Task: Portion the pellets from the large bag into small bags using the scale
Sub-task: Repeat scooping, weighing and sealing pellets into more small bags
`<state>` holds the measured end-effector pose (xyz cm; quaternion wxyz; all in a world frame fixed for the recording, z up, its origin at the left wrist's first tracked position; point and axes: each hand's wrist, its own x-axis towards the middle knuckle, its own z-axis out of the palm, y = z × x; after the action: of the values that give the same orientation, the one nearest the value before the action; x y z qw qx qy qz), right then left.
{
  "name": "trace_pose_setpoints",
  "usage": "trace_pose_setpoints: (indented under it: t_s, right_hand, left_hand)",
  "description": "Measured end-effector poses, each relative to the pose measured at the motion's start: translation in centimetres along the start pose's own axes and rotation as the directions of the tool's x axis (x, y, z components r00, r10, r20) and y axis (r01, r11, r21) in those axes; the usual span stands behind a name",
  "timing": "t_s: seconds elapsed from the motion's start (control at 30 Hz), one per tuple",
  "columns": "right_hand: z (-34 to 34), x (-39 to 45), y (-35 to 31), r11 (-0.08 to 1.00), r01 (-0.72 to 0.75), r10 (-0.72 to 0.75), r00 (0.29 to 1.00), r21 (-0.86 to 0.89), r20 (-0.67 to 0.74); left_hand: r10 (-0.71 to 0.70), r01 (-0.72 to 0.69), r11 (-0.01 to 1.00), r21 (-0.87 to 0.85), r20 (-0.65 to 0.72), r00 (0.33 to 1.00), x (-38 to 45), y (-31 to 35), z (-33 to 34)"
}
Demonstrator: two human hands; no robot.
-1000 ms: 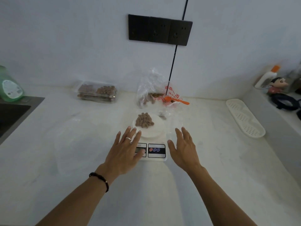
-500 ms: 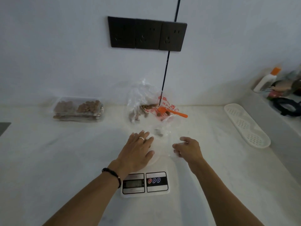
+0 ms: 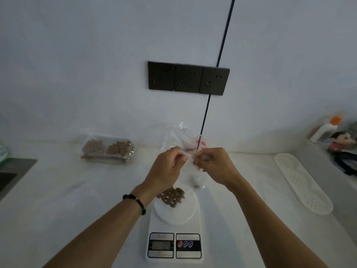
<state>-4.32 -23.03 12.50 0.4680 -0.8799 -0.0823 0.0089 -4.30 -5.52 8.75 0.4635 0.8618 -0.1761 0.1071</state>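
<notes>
A white kitchen scale (image 3: 174, 229) stands on the counter in front of me, with a heap of brown pellets (image 3: 172, 196) on its round plate. Above it I hold a small clear bag (image 3: 196, 176) in the air. My left hand (image 3: 168, 169) and my right hand (image 3: 214, 167) both pinch its top edge, and a few pellets lie in its bottom. The large clear bag (image 3: 177, 136) with red print stands behind my hands against the wall, partly hidden.
Filled small bags of pellets (image 3: 107, 148) are stacked at the back left. A white perforated tray (image 3: 303, 182) lies at the right. A bottle (image 3: 325, 128) and a doll (image 3: 342, 142) stand on a ledge at far right. A sink edge (image 3: 11, 176) is at the left.
Both hands left the counter beside the scale, picked up the small clear bag and raised it above the scale plate. The camera tilted up.
</notes>
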Motion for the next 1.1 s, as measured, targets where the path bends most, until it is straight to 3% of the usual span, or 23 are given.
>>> trace_pose_setpoints:
  t_s: [0.23,0.47,0.6,0.67,0.83,0.97,1.1]
  right_hand:
    - [-0.9,2.4,-3.0,0.987,0.15,-0.143,0.984,-0.06,0.106]
    - [-0.3,3.7,-3.9,0.95,0.27,-0.245,0.956,-0.158,0.161]
    - [-0.6,3.7,-4.1,0.978,0.204,-0.206,0.976,0.03,0.072]
    - [-1.2,3.6,-4.1,0.984,0.151,-0.161,0.981,0.091,0.109]
    - [-0.8,3.9,-3.9,0.983,0.178,-0.168,0.968,-0.036,0.185]
    - [-0.1,3.9,-4.4,0.959,0.26,-0.234,0.95,-0.111,0.205]
    - [-0.1,3.6,-4.6,0.973,0.229,-0.231,0.953,0.033,0.198]
  left_hand:
    - [-0.028,0.027,1.0,-0.012,-0.104,0.994,0.9,1.9,-3.0]
    - [-0.017,0.039,0.994,0.098,-0.212,0.977,0.9,2.4,-3.7]
    - [-0.156,0.16,0.987,-0.006,-0.271,0.95,0.9,2.7,-4.4]
    - [-0.21,0.198,0.978,-0.07,-0.294,0.932,0.9,2.9,-4.9]
    - [-0.305,0.259,0.941,-0.217,-0.211,0.929,0.8,3.7,-6.0]
    - [-0.258,0.252,0.966,-0.06,-0.134,0.957,0.8,3.9,-6.7]
    - [-0.197,0.218,0.971,0.098,-0.186,0.962,0.8,4.2,-6.7]
